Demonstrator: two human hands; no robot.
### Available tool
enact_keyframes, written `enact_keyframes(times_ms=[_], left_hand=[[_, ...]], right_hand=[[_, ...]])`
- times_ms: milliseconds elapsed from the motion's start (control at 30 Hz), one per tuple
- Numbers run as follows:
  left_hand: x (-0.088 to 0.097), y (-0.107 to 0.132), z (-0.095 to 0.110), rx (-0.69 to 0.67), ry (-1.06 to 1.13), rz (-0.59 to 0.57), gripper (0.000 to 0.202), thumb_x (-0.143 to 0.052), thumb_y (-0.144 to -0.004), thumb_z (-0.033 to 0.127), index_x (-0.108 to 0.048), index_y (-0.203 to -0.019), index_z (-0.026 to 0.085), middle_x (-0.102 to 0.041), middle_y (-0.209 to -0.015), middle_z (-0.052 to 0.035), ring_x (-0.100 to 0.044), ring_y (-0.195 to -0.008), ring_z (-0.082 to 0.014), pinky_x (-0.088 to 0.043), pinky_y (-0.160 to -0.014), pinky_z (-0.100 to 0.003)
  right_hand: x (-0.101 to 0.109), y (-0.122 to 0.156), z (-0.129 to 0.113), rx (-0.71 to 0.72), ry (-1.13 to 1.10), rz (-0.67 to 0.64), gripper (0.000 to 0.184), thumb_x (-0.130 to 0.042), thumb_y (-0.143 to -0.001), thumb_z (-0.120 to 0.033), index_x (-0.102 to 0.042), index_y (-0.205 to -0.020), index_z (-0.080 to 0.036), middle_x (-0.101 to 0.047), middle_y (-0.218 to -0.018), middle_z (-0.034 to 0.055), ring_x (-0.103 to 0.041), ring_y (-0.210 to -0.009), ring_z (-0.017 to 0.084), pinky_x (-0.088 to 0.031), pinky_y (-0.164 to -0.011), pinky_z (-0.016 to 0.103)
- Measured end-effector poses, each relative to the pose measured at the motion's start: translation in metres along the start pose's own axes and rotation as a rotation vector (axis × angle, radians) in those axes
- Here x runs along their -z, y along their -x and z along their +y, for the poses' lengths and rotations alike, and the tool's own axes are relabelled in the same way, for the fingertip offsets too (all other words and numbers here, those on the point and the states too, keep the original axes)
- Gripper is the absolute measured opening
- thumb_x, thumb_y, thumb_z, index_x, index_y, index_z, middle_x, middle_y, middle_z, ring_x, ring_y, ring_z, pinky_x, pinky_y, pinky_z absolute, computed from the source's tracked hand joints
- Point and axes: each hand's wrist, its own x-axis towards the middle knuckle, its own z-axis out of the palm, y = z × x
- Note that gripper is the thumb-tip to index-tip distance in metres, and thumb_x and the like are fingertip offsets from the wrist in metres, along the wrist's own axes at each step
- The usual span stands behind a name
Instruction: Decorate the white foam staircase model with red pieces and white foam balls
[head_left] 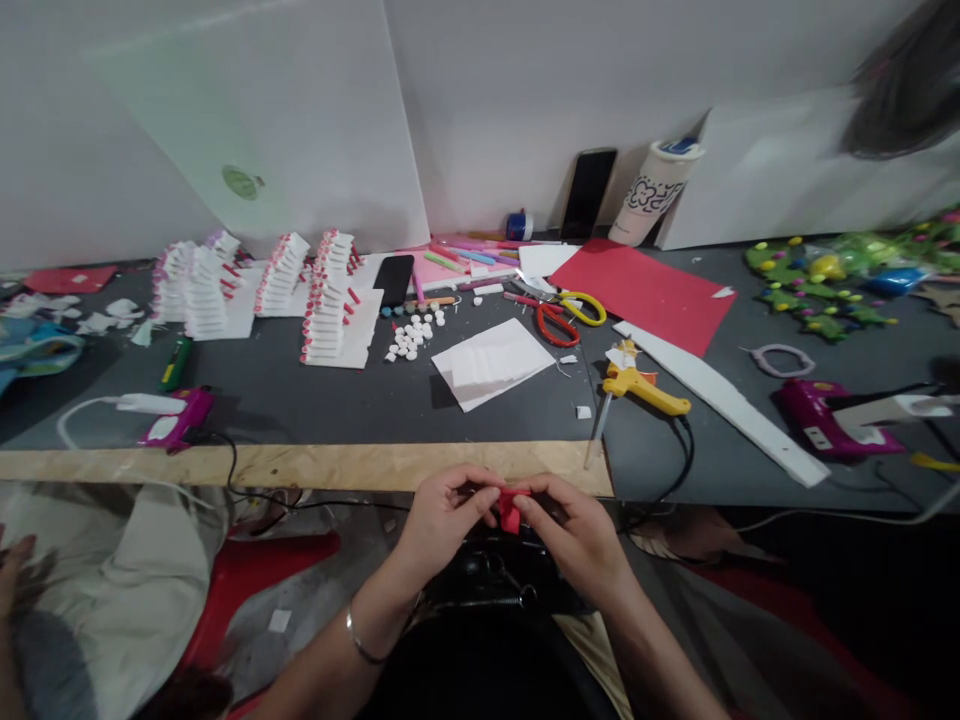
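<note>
The left hand (444, 522) and right hand (576, 535) close in a fingertip pinch on a small red craft piece (511, 511), long axis upright, just below the plywood edge of the desk (300, 467)

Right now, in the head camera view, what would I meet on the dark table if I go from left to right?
Red card sheet, stacked white foam pieces with red tips, small white round pieces, white paper sheet, yellow hot glue gun, magenta hot glue gun.
</note>
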Motion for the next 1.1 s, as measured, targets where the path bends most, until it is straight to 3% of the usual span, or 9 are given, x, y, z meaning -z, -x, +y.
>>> enact_keyframes(times_ms=[133,200,367,633,767,867,1100], left_hand=[[0.001,0.002,0.003,-0.142,-0.132,0.026,0.013,-0.067,-0.082,0.03,-0.072,-0.084,0.018,-0.072,-0.084,-0.0055,-0.067,-0.077,-0.0161,-0.056,-0.07,-0.027],[0.0,0.003,0.004,-0.142,-0.121,0.018,0.012,-0.067,-0.082,0.028,-0.072,-0.086,0.018,-0.072,-0.087,-0.0056,-0.068,-0.08,-0.0166,-0.056,-0.074,-0.028],[-0.005,0.002,0.0,-0.018,-0.004,-0.001,0.016,-0.067,-0.084,0.031,-0.069,-0.092,0.017,-0.072,-0.083,-0.004,-0.068,-0.072,-0.0153,-0.056,-0.069,-0.027],[-0.004,-0.001,0.001,-0.207,-0.107,0.001,0.008,-0.069,-0.082,0.025,-0.068,-0.081,0.017,-0.067,-0.082,-0.0035,-0.065,-0.077,-0.0149,-0.053,-0.072,-0.026],[-0.006,0.0,-0.001,-0.066,-0.02,-0.003,0.014,-0.067,-0.084,0.029,-0.066,-0.091,0.018,-0.067,-0.081,-0.0022,-0.064,-0.07,-0.0133,-0.053,-0.066,-0.025],[-0.007,-0.001,-0.004,-0.003,0.05,-0.012,0.015,-0.065,-0.085,0.032,-0.066,-0.087,0.017,-0.064,-0.07,-0.0003,-0.06,-0.062,-0.0119,-0.05,-0.06,-0.023],[-0.003,0.0,-0.001,-0.125,-0.017,0.0,0.005,-0.07,-0.079,0.022,-0.068,-0.081,0.018,-0.067,-0.08,-0.0021,-0.063,-0.074,-0.0135,-0.051,-0.069,-0.024]], right_hand=[[-0.002,0.0,0.0,-0.022,-0.028,0.005,0.024,-0.059,-0.091,-0.041,-0.073,-0.091,-0.021,-0.075,-0.086,0.0045,-0.069,-0.079,0.019,-0.055,-0.075,0.03],[-0.002,0.0,0.0,-0.021,-0.034,0.027,0.025,-0.059,-0.091,-0.041,-0.073,-0.09,-0.021,-0.075,-0.085,0.0051,-0.069,-0.078,0.019,-0.055,-0.073,0.029],[-0.004,0.001,0.001,0.018,-0.011,0.068,0.021,-0.06,-0.091,-0.039,-0.073,-0.093,-0.022,-0.075,-0.09,0.006,-0.069,-0.082,0.019,-0.054,-0.076,0.031],[-0.006,0.001,0.003,-0.042,-0.098,0.091,0.022,-0.065,-0.088,-0.042,-0.071,-0.089,-0.021,-0.073,-0.082,0.0048,-0.068,-0.074,0.018,-0.055,-0.069,0.029],[-0.008,0.001,0.002,-0.005,-0.07,0.14,0.017,-0.066,-0.088,-0.038,-0.071,-0.086,-0.022,-0.072,-0.08,0.0022,-0.067,-0.072,0.016,-0.053,-0.068,0.026],[-0.01,0.001,0.002,0.065,-0.026,0.184,0.009,-0.066,-0.087,-0.032,-0.072,-0.086,-0.024,-0.072,-0.081,0.0008,-0.067,-0.076,0.016,-0.052,-0.071,0.025],[-0.011,0.0,0.004,0.006,-0.067,0.118,0.013,-0.068,-0.087,-0.036,-0.072,-0.091,-0.024,-0.075,-0.085,0.002,-0.069,-0.078,0.017,-0.054,-0.071,0.026]])
